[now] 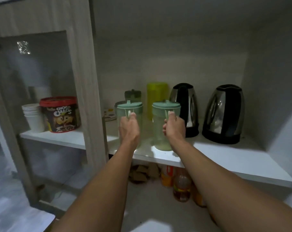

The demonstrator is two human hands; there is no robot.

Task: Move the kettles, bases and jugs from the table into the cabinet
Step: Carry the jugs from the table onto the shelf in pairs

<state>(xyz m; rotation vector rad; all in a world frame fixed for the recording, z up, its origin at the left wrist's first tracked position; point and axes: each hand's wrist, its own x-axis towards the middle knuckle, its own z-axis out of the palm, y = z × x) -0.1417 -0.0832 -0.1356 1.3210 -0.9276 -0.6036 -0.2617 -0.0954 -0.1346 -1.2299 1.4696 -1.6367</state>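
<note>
Gripping: your left hand [129, 125] is curled round the handle of the left jug [129, 114]; your right hand [174, 126] is curled round the handle of the right jug [165, 124]
Jugs: translucent pale-green plastic, mint lids with spouts; both over the white cabinet shelf [225, 158]; right base looks seated, left base hidden by your wrist
Handling: probably light, seemingly empty; walls stiff, smooth, likely slippery; take them by the moulded side handle, not the lid
Kettles: near kettle [185, 109] and far-right kettle [224, 114]; polished steel, black trim, on black bases; heavier, I judge; lift by the rear handle
Behind: lime-yellow container [157, 97]; dark-lidded jar [132, 95]
Left bay: Choco Chips tub [60, 114]; paper cups [34, 118]
</note>
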